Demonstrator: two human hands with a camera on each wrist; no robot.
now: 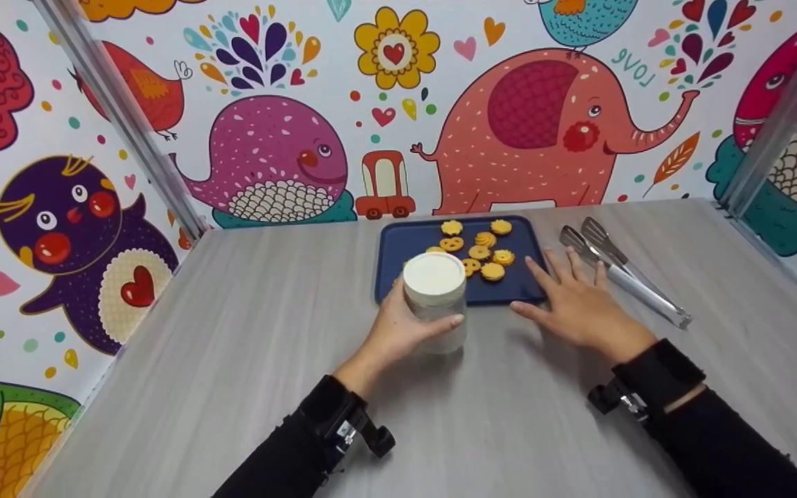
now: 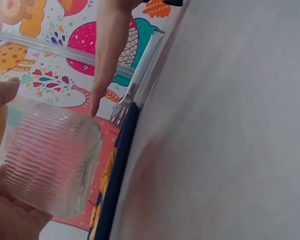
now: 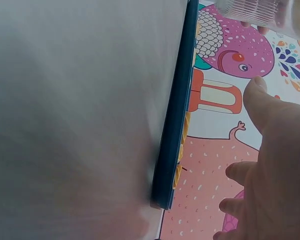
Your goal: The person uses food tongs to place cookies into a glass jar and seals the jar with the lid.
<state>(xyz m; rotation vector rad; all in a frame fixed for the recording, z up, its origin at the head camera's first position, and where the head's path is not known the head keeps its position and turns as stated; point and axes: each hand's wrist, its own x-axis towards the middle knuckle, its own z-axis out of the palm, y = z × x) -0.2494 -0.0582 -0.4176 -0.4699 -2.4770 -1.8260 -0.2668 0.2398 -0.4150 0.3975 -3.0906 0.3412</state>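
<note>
Clearly, left hand [image 1: 393,324]: curled round the ribbed glass jar [image 2: 52,155], thumb across its near side, the other fingers mostly hidden behind it from the head view.
Jar position: raised above the table [image 1: 232,346], in front of the blue tray [image 1: 396,242], pale lid [image 1: 433,274] on top.
Right hand [image 1: 575,304]: fingers spread, gripping nothing, by the tray's right edge; contact with the tongs [image 1: 637,287] cannot be told.
Behind the jar: the tray's near-left part and some cookies [image 1: 479,252], covered.
Cut off: the jar's lid end, in the right wrist view.
Hard to make out: any jar contents.
</note>
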